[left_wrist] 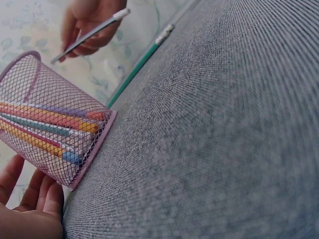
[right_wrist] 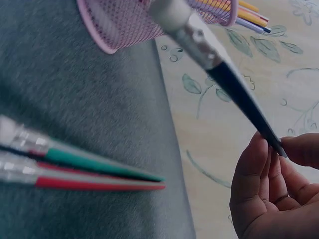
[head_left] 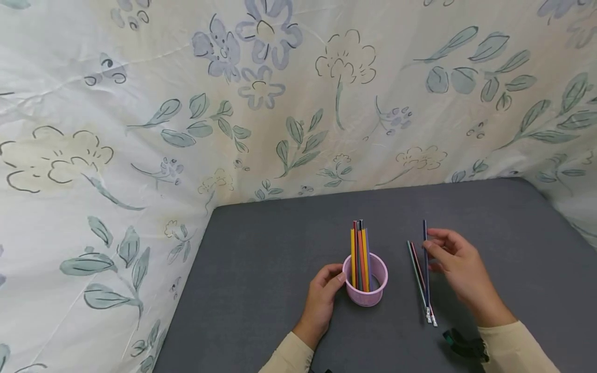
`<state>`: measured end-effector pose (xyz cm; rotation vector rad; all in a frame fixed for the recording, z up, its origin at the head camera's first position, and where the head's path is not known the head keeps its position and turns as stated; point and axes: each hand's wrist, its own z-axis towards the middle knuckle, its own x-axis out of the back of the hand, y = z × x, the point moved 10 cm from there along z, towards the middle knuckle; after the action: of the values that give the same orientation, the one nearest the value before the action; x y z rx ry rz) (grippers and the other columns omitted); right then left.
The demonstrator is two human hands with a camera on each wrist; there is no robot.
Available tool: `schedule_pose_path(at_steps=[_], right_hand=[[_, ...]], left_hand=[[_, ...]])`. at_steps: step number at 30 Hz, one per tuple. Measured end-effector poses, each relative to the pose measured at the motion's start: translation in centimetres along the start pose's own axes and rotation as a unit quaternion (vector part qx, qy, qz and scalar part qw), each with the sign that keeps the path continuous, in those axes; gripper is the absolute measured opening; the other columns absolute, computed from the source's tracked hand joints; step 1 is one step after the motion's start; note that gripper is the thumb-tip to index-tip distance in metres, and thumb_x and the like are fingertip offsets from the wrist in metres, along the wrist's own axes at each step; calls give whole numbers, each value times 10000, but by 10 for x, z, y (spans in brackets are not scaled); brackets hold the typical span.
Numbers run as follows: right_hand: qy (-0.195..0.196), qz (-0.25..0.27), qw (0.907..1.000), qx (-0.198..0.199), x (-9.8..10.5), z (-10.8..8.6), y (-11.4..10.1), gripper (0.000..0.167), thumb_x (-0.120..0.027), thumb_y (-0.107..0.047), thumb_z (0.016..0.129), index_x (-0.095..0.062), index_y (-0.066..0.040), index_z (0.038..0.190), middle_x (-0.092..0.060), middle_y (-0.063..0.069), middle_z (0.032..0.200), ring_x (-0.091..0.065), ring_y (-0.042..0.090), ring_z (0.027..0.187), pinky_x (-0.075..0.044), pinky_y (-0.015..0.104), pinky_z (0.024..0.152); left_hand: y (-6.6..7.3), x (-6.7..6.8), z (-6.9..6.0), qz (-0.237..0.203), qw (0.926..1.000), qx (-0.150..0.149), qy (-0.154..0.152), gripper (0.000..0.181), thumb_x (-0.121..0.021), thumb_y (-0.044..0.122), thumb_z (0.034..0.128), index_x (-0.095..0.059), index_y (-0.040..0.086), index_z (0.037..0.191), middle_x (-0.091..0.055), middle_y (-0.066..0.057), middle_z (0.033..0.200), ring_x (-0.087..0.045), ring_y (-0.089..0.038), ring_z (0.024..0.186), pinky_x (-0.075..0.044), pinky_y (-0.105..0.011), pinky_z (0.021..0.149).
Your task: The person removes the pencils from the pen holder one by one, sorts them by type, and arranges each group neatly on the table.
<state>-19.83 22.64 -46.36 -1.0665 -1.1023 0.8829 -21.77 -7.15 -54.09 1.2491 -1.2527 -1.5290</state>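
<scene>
A pink mesh cup (head_left: pixel 366 297) stands upright on the grey table, with several pencils (head_left: pixel 359 259) leaning in it. My left hand (head_left: pixel 322 300) holds the cup's left side, its fingers and thumb curved against the mesh (left_wrist: pixel 60 99). Right of the cup, my right hand (head_left: pixel 459 264) pinches a dark blue pencil (head_left: pixel 426 269) near one end between thumb and fingers; its white eraser end (right_wrist: pixel 172 15) points away from the hand. Beside and below it, a green pencil (right_wrist: pixel 94 162) and a red pencil (right_wrist: pixel 99 182) lie close together on the table.
A dark strap-like object (head_left: pixel 466 346) is at my right sleeve. The grey table (head_left: pixel 261 259) ends at a hanging floral cloth (head_left: pixel 289 103) behind and to the left.
</scene>
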Motion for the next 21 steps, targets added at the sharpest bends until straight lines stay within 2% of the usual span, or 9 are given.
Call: schedule_pose_path(at_steps=[9,21], right_hand=[[-264,-394,9987,-203,1,-2,14,456,-607,-200,1141,-540,77,1497,-628,165,1162,-639,82,940,-610,312,732],[-505,-971,9933,-362,0,-1,42,388,-598,-123,1131,-564,111,1439,-631,211,1146,-636,129,920,-585,304,701]], left_hand=[[0,0,0,-98,10000,6,-8,320,-671,110,1039,-681,-95,1285,-706,-150,1202,-632,-222,1130,-487,-289,1009],[1,0,2,-73,9999,-47,-65,323,-669,112,1039,-679,-97,1285,-702,-161,1212,-632,-227,1138,-487,-295,1016]])
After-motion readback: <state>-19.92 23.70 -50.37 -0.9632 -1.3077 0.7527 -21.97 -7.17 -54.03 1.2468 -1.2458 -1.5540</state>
